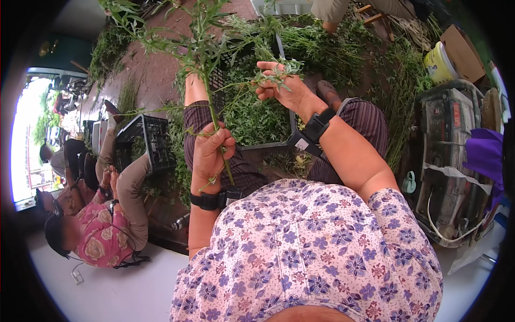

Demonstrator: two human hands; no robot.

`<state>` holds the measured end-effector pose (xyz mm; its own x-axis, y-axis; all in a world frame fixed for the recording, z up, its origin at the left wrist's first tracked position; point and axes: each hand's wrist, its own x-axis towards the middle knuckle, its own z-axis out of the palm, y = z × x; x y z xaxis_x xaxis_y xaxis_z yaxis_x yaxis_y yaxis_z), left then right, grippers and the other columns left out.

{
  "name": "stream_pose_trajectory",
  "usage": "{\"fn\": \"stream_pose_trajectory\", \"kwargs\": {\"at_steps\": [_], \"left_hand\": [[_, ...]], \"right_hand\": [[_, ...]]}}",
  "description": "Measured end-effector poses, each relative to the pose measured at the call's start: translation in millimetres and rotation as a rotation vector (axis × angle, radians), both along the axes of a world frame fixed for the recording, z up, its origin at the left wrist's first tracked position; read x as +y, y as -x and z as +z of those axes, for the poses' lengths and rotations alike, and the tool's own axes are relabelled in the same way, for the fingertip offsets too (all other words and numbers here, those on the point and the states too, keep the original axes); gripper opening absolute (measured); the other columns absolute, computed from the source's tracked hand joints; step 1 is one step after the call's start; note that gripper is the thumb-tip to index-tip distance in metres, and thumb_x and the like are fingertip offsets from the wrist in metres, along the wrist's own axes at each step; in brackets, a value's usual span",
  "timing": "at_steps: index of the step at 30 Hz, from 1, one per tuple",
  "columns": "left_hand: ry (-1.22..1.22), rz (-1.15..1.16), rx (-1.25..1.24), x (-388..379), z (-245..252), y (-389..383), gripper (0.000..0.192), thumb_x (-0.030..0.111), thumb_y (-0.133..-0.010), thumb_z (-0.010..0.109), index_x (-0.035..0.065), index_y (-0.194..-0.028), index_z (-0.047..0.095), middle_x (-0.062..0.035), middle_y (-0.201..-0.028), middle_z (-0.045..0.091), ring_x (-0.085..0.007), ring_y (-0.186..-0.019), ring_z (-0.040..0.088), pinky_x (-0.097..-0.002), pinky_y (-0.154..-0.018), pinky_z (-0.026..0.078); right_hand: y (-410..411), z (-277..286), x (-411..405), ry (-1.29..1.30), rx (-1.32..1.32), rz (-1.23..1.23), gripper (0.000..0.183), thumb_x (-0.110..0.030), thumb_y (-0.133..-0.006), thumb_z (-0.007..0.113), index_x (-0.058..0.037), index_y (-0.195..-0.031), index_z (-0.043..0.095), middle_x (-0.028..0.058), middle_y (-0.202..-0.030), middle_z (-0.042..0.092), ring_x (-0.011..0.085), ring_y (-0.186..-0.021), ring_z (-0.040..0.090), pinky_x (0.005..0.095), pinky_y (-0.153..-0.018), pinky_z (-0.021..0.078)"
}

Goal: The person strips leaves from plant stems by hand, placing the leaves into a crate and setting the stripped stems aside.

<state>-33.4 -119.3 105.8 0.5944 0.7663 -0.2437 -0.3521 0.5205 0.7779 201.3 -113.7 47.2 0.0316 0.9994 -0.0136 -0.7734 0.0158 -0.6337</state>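
Observation:
My left hand (214,147) is closed around the lower stem of a tall leafy plant stalk (207,86), which stands upright before me with side branches spreading out. To its right, my right hand (277,86) is raised, palm up and fingers partly curled, at the leafy tip of a side branch (287,72); leaves cover part of the palm and fingers. Below both hands, between my knees, a dark plastic crate (261,145) holds a heap of green leaves (251,120).
Cut green stalks (338,52) lie on the floor beyond the crate. At left, a person in a pink flowered top (100,237) sits by another black crate (157,141). A framed machine (450,161) and a yellow bucket (440,64) stand at right. Another person's leg (330,12) shows at top.

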Motion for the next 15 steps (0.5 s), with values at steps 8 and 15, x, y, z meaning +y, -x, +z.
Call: {"fn": "stream_pose_trajectory", "kwargs": {"at_steps": [8,15], "left_hand": [[0.007,0.004,0.025,-3.3,3.7,-6.7,0.016,0.006,-0.081,0.053,0.0022,-0.096,0.048,-0.0058,-0.072,0.055,-0.0130,-0.060,0.054,-0.0216,-0.042,0.039],[-0.088,0.044,0.158,-3.6,16.8,-1.0,0.014,0.003,-0.081,0.048,0.0002,-0.095,0.046,-0.0049,-0.072,0.052,-0.0108,-0.058,0.050,-0.0206,-0.042,0.037]], "right_hand": [[2.3,-8.1,-2.5,0.032,0.005,-0.110,0.037,-0.027,-0.087,0.045,-0.0047,-0.115,0.037,0.0062,-0.072,0.050,0.0208,-0.060,0.055,0.0327,-0.050,0.0490],[0.0,-27.1,9.2,0.190,-0.198,-0.270,0.042,-0.014,-0.087,0.043,-0.0017,-0.124,0.028,0.0160,-0.086,0.053,0.0227,-0.067,0.054,0.0327,-0.053,0.0470]]}}
